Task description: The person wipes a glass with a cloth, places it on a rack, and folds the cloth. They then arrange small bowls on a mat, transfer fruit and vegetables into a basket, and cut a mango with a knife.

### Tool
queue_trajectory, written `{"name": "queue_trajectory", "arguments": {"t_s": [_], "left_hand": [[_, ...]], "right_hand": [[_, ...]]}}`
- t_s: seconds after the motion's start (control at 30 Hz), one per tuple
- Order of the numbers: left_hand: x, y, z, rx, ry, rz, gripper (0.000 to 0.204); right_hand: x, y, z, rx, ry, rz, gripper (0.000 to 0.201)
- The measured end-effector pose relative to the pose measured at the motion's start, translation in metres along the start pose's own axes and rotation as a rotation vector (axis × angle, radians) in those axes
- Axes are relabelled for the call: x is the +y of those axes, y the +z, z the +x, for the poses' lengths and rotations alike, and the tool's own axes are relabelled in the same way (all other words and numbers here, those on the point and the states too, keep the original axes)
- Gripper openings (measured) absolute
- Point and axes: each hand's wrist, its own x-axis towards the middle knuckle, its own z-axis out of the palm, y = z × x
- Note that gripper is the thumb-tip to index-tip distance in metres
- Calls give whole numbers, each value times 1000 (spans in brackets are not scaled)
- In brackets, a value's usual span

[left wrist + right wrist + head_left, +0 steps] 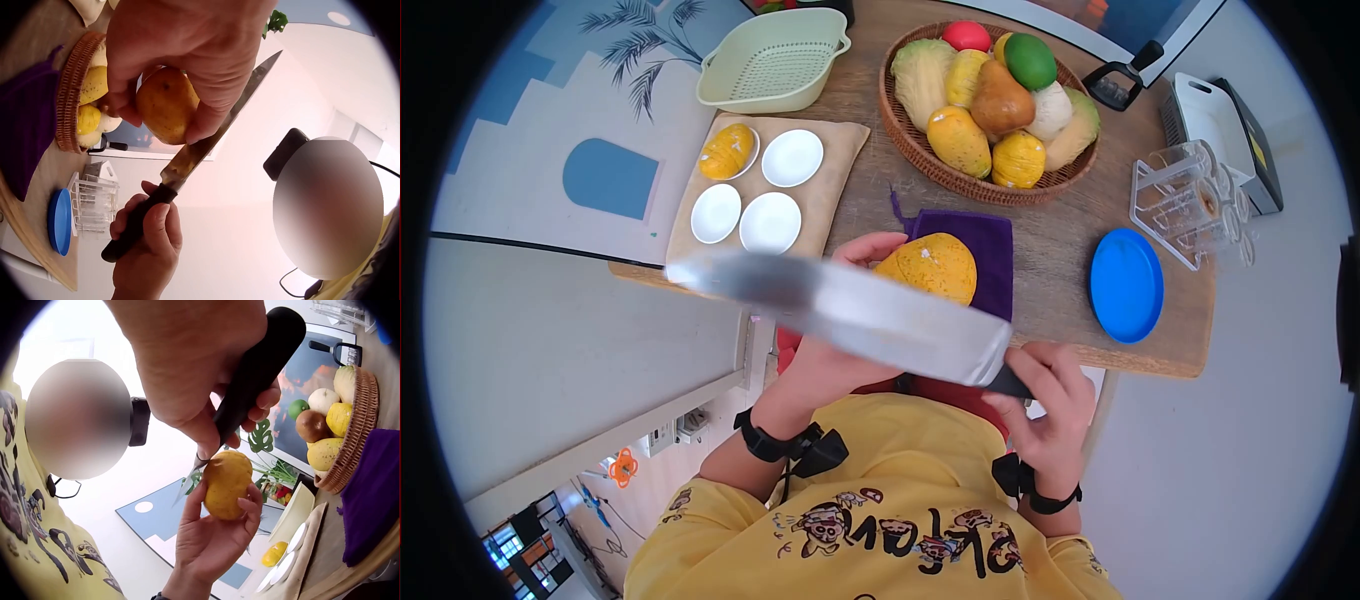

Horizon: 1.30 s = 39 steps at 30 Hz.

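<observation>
My left hand [835, 362] holds a speckled yellow mango [935, 262] up over the table's front edge. Thumb and fingers grip its sides, as the left wrist view shows. In my right hand [1050, 400] is a large kitchen knife [910, 330], gripped by its black handle [139, 225]. The wide blade points left and crosses in front of the mango in the head view, hiding part of the left hand. Seen from the right wrist, the blade's base lies right at the mango's upper end [230, 464]. Below the mango, a purple cloth bag [985, 245] lies on the table.
A wicker basket [920, 160] of fruit stands at the back. To the left, a beige mat [690, 225] carries white dishes, one holding a yellow piece [727, 150]; a green colander [770, 65] sits behind. On the right are a blue plate [1127, 285] and a glass rack [1165, 225].
</observation>
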Motion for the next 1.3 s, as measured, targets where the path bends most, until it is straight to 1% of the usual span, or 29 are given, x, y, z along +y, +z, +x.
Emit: {"name": "queue_trajectory", "arguments": {"t_s": [0.03, 0.07, 0.13, 0.17, 0.23, 0.27, 0.3, 0.37, 0.4, 0.43, 0.47, 0.57, 0.6, 0.63, 0.7, 0.73, 0.77, 0.83, 0.87, 0.9, 0.93, 1.0, 1.07, 1.1, 1.17, 1.2, 1.23, 1.27, 1.3], "left_hand": [[-5, -1, 3, -14, 97, 91, 86], [-2, -2, 3, -15, 96, 92, 86], [7, -4, -1, -64, 40, 116, 88], [8, 4, -2, -6, -64, -97, 88], [8, 3, 0, -22, 26, -76, 88], [10, 3, 1, -26, 32, -46, 88], [9, 5, 0, -26, 32, -47, 88], [5, 8, -4, 52, -40, -146, 87], [4, 1, -1, 0, 62, 74, 86], [3, -6, 2, -54, 164, 295, 85], [-4, -2, 5, 7, 152, 250, 86], [-2, -4, 5, -11, 223, 307, 85], [9, -2, 0, -27, 63, 165, 85], [8, 2, 0, -7, 41, 35, 86], [4, 6, -2, 24, 10, -162, 88], [5, 6, 1, 25, 53, -81, 89], [4, 7, -1, 25, 52, -82, 89], [0, 11, -6, 135, -55, -168, 88], [-1, 5, -2, 90, 53, 78, 87], [-1, -1, 3, 44, 162, 324, 87], [-1, 5, 4, 101, 79, 255, 88], [5, 2, 4, 70, 74, 284, 87], [12, 9, 2, 67, -74, -50, 85], [2, 8, -5, 85, -74, -121, 86], [4, 7, 1, 17, 23, -97, 89], [6, 8, 1, 16, 23, -98, 89], [8, 9, -1, 1, -26, -211, 85], [9, 9, -2, -14, -75, -324, 81], [7, 8, -4, -14, -75, -325, 81]], "right_hand": [[0, 0, 0, 1, 1, 0, 40], [0, 1, 0, 6, -1, -5, 39], [3, 3, 2, 61, -4, -11, 39], [5, 3, 1, 62, -5, -10, 39], [9, 4, 0, 139, 161, -54, 38], [13, 4, -1, 150, 173, -39, 37], [13, 4, 0, 150, 172, -39, 37], [10, 0, 1, 86, 68, -44, 37], [7, -2, 1, 85, 70, -46, 37], [3, -3, 0, 21, 41, -11, 37], [1, -3, 0, -42, 11, 26, 37], [2, 0, 1, -6, 9, 0, 36], [5, 2, 2, 39, 15, -10, 36], [7, 4, 2, 39, 13, -10, 36], [10, 5, 1, 124, 146, -79, 35], [11, 5, 1, 132, 159, -77, 35], [11, 4, 1, 132, 160, -78, 35], [7, 2, 1, 67, 75, -90, 36], [4, 2, 1, 66, 76, -91, 36], [1, 3, 0, 9, 40, -53, 37], [0, 3, 0, -47, 4, -14, 38], [1, 6, 0, -18, 20, -22, 39], [5, 9, 1, 54, 54, -40, 37], [7, 9, 1, 54, 54, -39, 37], [11, 8, 1, 147, 187, -64, 35], [13, 8, 0, 148, 192, -65, 34], [12, 7, 1, 148, 191, -66, 34], [11, 5, 1, 130, 154, -52, 34], [10, 4, 2, 113, 117, -38, 35]]}}
